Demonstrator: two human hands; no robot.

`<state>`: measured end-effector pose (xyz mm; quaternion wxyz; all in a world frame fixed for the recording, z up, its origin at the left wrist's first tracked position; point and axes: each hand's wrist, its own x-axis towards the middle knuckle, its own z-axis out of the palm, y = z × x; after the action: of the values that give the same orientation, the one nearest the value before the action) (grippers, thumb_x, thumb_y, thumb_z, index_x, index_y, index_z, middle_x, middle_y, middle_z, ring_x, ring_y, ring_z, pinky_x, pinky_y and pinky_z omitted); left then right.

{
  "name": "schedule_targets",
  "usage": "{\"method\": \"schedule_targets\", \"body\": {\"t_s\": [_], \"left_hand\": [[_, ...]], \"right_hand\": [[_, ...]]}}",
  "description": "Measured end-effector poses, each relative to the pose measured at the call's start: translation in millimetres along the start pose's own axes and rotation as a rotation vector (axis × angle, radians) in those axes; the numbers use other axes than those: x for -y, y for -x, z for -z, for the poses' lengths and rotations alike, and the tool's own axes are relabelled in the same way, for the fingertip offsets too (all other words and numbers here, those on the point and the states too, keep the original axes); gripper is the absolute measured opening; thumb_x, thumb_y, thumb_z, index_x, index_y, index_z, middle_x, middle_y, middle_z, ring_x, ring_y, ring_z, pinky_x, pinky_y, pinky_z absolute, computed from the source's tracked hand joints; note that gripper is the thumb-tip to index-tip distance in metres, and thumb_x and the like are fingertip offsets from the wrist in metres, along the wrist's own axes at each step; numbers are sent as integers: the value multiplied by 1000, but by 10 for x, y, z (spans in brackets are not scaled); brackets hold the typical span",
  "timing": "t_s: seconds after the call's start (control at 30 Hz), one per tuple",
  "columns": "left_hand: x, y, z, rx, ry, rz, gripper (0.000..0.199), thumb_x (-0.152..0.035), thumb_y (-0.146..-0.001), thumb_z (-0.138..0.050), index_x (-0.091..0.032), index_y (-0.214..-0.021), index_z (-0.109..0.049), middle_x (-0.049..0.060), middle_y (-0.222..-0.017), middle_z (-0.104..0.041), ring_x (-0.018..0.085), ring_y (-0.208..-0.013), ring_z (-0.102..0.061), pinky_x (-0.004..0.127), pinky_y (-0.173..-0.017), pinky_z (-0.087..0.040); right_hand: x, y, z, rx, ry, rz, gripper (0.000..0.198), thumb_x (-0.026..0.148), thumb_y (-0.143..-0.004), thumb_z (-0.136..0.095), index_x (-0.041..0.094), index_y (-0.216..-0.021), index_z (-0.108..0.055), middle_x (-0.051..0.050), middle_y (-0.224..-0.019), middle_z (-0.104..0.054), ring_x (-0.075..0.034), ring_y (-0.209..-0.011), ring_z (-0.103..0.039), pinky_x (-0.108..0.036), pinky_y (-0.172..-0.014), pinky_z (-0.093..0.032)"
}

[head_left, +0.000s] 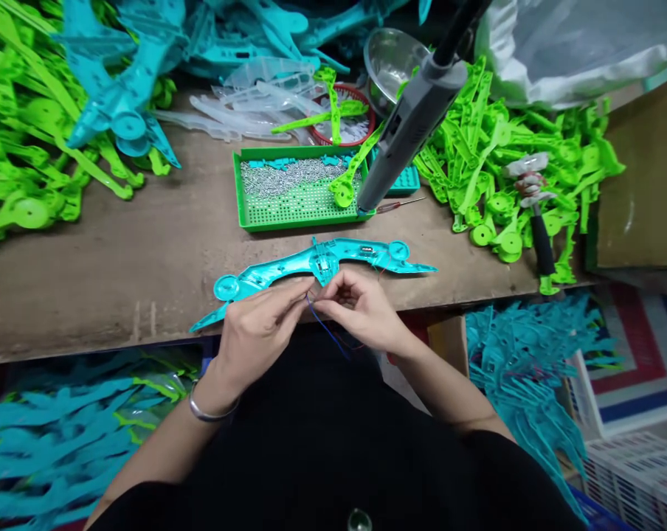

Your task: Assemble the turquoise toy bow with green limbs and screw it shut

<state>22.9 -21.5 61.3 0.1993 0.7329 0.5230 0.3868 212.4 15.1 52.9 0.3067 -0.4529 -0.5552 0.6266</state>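
Note:
A turquoise plastic bow-shaped shell [281, 270] lies on the bench with its ribbed inner side up, a round disc near each end. Just in front of its middle, my left hand [261, 324] and my right hand [364, 310] meet, fingertips pinched close together. A thin blue wire [327, 328] comes out between the fingertips and hangs toward my lap; both hands appear closed on it. Near the shell's right end, a thin red wire [382, 273] runs along the plastic. The exact wire ends are hidden by my fingers.
Behind the shell stands a green perforated tray [289, 214] of screws, with an upright grey electric screwdriver [408, 133] at its right. A small screwdriver [397, 206] lies beside it. Green parts [493, 169] pile at the right, a hammer-like tool [541, 228] on top.

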Motion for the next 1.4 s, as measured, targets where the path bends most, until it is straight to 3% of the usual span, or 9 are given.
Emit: {"method": "schedule_targets", "body": {"t_s": [0.1,0.2,0.33,0.43,0.57,0.77,1.0,1.1,1.4], "left_hand": [[29,-27,4,45,-67,-118,40,-10,-94,-53,-25,-129,-65,3,-121,-73,21,-108,-72,34,-96,-59],[22,-69,1,82,-168,-251,49,-7,-94,-49,-25,-138,-57,4,-130,-68,24,-125,-62,40,-103,-54],[45,-133,23,130,-287,-331,52,-11,-95,-50,-27,-144,-52,5,-135,-65,28,-138,-50,46,-112,-42],[120,-153,47,55,-323,-288,44,-13,-95,-53,-28,-135,-60,5,-122,-73,26,-125,-62,42,-106,-44],[179,-178,42,-13,-383,-184,18,-25,-91,-64,-28,-107,-73,5,-89,-75,23,-87,-70,39,-92,-49],[186,-238,-85,158,-193,-166,37,-24,-96,-55,-22,-133,-58,11,-116,-71,25,-106,-66,40,-93,-49],[333,-224,-183,144,-254,-216,27,-23,-101,-46,-19,-116,-68,8,-90,-74,21,-83,-68,34,-79,-49],[344,-228,-175,192,-305,-180,29,-23,-101,-43,-21,-113,-70,7,-86,-72,21,-81,-66,33,-76,-47],[289,-277,-277,186,-139,-19,27,-26,-102,-43,-15,-100,-67,7,-85,-69,19,-76,-63,30,-73,-46]], "right_hand": [[13,-61,66,-27,-109,39,21,35,-87,-67,21,-98,-55,-5,-101,-69,-16,-95,-68,-35,-91,-55],[78,-103,73,124,-250,48,47,38,-85,-69,25,-124,-47,-8,-122,-67,-19,-117,-64,-40,-102,-51],[95,-122,22,229,-278,25,69,35,-80,-76,26,-137,-38,-2,-102,-67,-16,-96,-67,-34,-87,-57],[63,-125,33,161,-218,28,59,30,-84,-72,25,-134,-42,7,-78,-54,-10,-71,-59,-23,-66,-54],[41,-119,91,136,-112,-30,31,34,-93,-61,23,-120,-52,5,-83,-51,-7,-65,-60,-21,-58,-52],[27,-115,150,154,-99,-10,19,38,-95,-56,22,-105,-53,4,-85,-52,-4,-54,-49,-17,-45,-46],[0,-91,210,-63,493,301,34,24,-89,-67,17,-120,-56,-3,-93,-64,-11,-72,-59,-28,-70,-53],[15,-51,235,-111,675,466,20,17,-94,-59,16,-113,-64,-7,-97,-70,-16,-87,-65,-34,-82,-55],[-17,-82,354,-181,869,536,19,16,-97,-53,17,-108,-69,-7,-91,-69,-17,-85,-65,-32,-80,-56]]}}
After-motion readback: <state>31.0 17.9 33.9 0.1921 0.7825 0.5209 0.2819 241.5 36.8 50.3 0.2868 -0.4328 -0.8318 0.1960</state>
